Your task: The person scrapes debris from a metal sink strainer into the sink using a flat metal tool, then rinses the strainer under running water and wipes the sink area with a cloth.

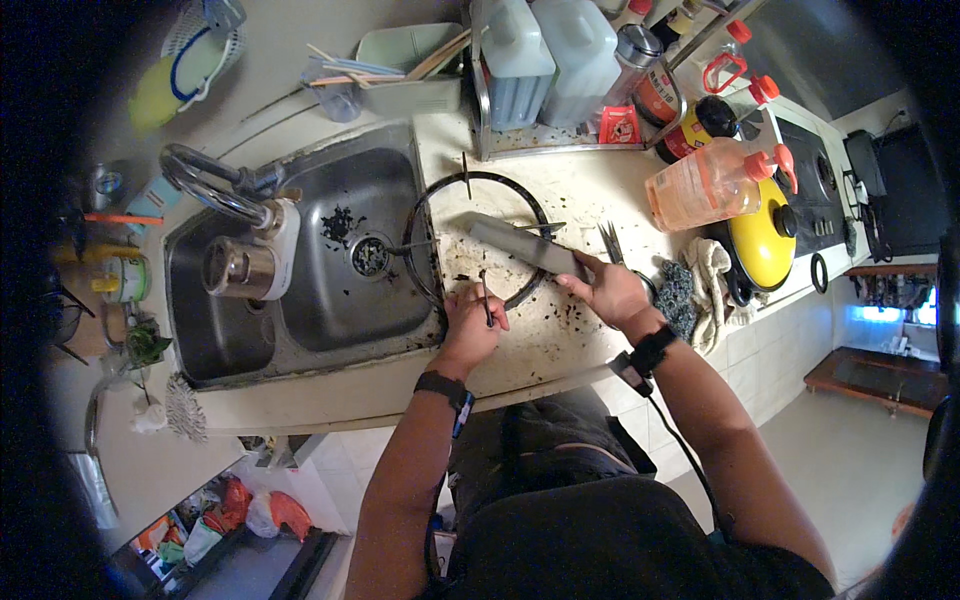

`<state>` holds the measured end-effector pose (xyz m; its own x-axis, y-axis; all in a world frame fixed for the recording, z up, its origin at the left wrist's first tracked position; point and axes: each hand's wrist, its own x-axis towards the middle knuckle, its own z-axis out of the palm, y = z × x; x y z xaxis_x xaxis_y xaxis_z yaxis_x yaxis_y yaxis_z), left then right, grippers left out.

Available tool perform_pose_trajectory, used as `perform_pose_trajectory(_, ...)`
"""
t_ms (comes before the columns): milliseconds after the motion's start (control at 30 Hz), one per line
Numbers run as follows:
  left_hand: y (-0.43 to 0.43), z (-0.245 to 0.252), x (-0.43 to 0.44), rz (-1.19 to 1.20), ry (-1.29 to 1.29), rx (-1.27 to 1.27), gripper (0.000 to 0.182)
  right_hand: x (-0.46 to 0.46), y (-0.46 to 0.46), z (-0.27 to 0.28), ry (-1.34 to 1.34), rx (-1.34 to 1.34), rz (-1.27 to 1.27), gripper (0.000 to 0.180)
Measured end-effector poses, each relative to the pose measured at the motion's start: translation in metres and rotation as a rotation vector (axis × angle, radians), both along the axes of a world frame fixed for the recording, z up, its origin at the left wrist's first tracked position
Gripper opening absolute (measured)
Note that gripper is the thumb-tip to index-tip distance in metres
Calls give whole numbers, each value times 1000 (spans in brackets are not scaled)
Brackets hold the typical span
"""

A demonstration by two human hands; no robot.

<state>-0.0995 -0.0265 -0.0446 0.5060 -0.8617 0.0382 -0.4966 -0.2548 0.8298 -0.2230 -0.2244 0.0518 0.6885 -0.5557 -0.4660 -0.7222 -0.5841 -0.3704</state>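
Observation:
A round black metal stove pan support (546, 201), with prongs around its ring, lies on the counter and overlaps the sink's right edge. My left hand (474, 324) grips its near side by a prong. My right hand (611, 289) holds a broad grey knife-like blade (521, 246), which extends up and left over the ring's middle. The handle is hidden in my fist. Dark flakes (574, 311) are scattered across the counter around the ring. More black flakes (341, 226) lie in the steel sink (315, 322), around and in the drain strainer (370, 255).
Scissors (611, 241), a scouring pad (675, 300) and a cloth (706, 289) lie right of my right hand. Beyond stand an orange soap pump bottle (697, 187) and a yellow-lidded pan (759, 244). A faucet (202, 180) overhangs the sink. A rack (555, 146) holds jugs behind.

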Motion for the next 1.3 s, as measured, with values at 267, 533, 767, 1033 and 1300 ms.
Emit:
perform_pose_trajectory(267, -1, 5, 2, -24, 38, 2, 17, 6, -3, -8, 20, -67, 34, 82)
perform_pose_trajectory(533, -3, 4, 2, 1, 3, 15, 16, 23, -23, -26, -204, 66, 64, 83)
perform_pose_trajectory(767, -1, -1, 5, -13, 121, 41, 19, -19, -40, -13, -113, 124, 78, 82)
perform_pose_trajectory(1033, 0, -3, 7, -46, 62, 45, 17, -31, 0, 0, 105, 272, 107, 91)
perform_pose_trajectory(1300, -1, -10, 6, -37, 45, -14, 16, -51, 41, -2, -73, 277, -10, 74)
